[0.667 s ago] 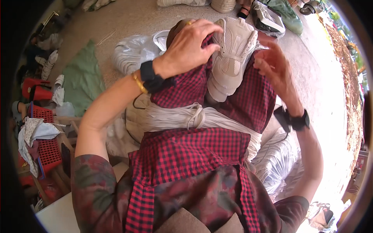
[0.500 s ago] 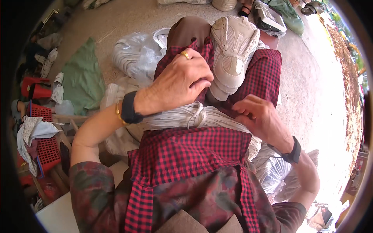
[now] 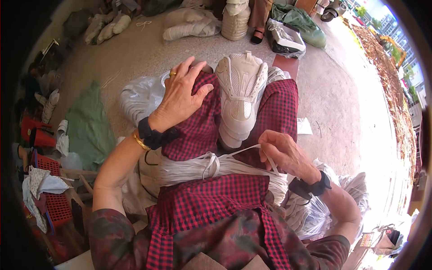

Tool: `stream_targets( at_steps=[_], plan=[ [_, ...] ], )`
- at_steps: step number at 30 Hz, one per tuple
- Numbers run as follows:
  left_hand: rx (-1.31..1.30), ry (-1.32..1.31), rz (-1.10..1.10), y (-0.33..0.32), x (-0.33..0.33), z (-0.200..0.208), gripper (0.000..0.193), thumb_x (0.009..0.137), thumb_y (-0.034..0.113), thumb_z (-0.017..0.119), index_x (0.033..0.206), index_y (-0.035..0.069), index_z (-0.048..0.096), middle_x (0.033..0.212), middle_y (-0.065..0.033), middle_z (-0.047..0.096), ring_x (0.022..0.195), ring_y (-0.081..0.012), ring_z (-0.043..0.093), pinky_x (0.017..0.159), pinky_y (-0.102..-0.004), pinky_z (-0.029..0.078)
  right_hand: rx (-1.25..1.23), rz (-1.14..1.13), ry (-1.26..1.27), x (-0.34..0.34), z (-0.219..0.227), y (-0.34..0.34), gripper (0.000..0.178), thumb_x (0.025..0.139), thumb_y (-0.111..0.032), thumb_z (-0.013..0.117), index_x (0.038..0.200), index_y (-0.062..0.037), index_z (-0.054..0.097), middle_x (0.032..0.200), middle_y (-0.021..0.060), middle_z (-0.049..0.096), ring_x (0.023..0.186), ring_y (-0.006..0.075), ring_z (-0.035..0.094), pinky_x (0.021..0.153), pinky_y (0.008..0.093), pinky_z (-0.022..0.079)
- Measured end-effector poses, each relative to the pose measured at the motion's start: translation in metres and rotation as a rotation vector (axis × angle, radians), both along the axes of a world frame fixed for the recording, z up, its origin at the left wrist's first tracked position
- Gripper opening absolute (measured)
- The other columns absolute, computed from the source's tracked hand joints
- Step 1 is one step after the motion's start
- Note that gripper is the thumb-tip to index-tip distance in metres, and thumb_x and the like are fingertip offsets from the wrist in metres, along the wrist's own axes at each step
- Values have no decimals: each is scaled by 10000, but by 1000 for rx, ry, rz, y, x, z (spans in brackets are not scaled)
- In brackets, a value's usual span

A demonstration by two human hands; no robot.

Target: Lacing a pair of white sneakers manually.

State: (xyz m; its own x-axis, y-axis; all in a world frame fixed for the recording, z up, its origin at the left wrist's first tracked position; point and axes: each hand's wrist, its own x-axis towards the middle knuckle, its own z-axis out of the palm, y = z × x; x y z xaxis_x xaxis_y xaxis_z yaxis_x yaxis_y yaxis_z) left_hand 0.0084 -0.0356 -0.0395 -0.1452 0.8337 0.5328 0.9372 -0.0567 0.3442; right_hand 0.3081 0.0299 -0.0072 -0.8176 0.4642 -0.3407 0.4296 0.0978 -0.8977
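Observation:
My right hand point(image 3: 286, 154) is closed on a white shoelace point(image 3: 245, 150). The lace runs taut to the left, into a thick bundle of white laces point(image 3: 189, 173) lying across my lap. A knotted loop point(image 3: 211, 164) goes round the bundle's middle. My left hand point(image 3: 182, 92), with a ring on one finger, is held over my left knee with its fingers spread and nothing in it. An off-white sneaker point(image 3: 240, 94) stands between my knees. No lace shows in its front, and its toe points toward me. A red and black checked apron point(image 3: 216, 198) covers my lap.
Left of my knee lies a plastic bag of pale shoe parts point(image 3: 137, 99). A green cloth point(image 3: 90, 121) and a red basket point(image 3: 57, 209) are farther left. At my right sits another clear plastic bag point(image 3: 317, 211). Another person's foot point(image 3: 257, 36) shows at the back.
My right hand has taken hold of a lace from the bundle and pulled part of it out. My left hand has opened and moved up and left. The view has shifted.

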Motion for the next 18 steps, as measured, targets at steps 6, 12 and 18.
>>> stream_targets(
  at_steps=[6, 12, 18],
  plan=[
    [24, 299, -28, 5, -11, -3, 142, 856, 167, 685, 925, 44, 666, 1326, -137, 575, 1251, -374, 505, 931, -499, 441, 568, -20, 126, 14, -20, 17, 123, 930, -109, 515, 936, 3, 565, 646, 79, 559, 544, 145, 552, 533, 353, 427],
    [-260, -135, 382, 49, -74, 40, 155, 845, 146, 670, 942, 33, 627, 1007, -152, 669, 946, -341, 645, 802, -439, 491, 357, -85, 118, 15, -26, 19, 142, 927, -111, 508, 913, 11, 580, 632, 27, 540, 514, 99, 508, 489, 277, 418],
    [34, 82, -117, 49, -14, 42, 525, 875, 160, 642, 1370, 60, 501, 1402, -202, 506, 1282, -408, 487, 1077, -462, 385, 186, -165, 144, 11, -29, 17, 138, 902, -100, 519, 858, 21, 568, 613, -36, 466, 566, 25, 385, 480, 252, 309]
  ],
)
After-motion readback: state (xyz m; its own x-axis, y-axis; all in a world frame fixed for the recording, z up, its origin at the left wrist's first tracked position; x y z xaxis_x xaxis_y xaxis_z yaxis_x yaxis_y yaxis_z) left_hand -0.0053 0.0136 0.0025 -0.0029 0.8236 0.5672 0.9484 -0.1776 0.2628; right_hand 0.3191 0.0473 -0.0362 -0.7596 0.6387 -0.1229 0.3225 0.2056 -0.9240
